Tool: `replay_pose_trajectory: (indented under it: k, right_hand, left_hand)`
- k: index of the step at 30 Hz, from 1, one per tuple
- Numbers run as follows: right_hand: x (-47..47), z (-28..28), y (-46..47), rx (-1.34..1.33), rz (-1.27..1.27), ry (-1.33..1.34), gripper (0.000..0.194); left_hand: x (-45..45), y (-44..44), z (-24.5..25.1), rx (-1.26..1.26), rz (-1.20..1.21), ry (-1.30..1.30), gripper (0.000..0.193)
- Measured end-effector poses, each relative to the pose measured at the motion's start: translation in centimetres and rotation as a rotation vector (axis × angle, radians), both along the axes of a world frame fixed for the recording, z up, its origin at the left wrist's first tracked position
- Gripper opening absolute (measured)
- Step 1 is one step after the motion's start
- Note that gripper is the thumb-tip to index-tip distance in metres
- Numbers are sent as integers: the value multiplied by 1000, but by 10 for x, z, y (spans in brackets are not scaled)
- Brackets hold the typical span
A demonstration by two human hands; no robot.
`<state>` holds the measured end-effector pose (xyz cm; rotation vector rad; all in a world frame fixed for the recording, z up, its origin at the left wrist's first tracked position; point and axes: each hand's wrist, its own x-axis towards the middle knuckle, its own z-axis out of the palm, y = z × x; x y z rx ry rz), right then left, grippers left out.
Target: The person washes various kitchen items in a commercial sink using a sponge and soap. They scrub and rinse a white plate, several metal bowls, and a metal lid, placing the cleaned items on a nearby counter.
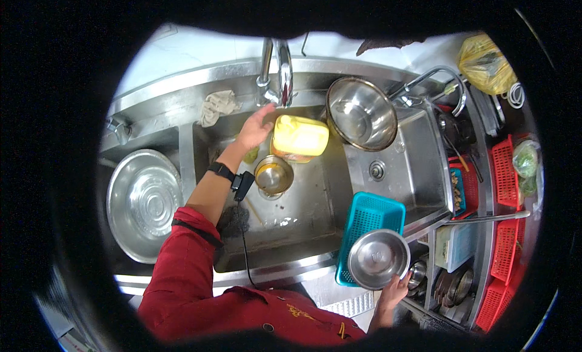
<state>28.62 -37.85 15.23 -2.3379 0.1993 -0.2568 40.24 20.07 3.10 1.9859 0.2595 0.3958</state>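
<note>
My left hand (256, 127) reaches to the base of the chrome faucet (284, 79), fingers apart, holding nothing. Just right of it a yellow plastic container (301, 136) stands in the middle sink basin. A small metal bowl (273, 175) lies below that container. My right hand (394, 289) grips the rim of a round stainless steel bowl (378, 256) at the lower right. That bowl is over the near end of a teal plastic basket (375, 211), which lies across the sink's front edge.
A large metal basin (144, 206) sits on the left. A deep steel bowl (361, 113) tilts by the right basin (420, 170). A beige cloth (218, 107) lies on the back ledge. Red plastic baskets (504, 170) line the far right, beside shelves with metal pots (454, 286).
</note>
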Motion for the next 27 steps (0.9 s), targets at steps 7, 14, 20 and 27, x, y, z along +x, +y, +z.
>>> replay_pose_trajectory:
  k: [7,14,20,27]
  right_hand:
    - [7,21,58,226,-57,92,28]
    - [9,20,96,440,60,239,19]
    - [24,-14,145,185,274,341,28]
    - [57,-73,216,44,452,364,24]
  left_hand:
    - [-135,-87,-118,168,-322,727,80]
    - [-153,-165,-150,86,-412,595,83]
    - [-145,-165,-78,140,-345,544,50]
    - [-105,-113,5,-424,-91,356,47]
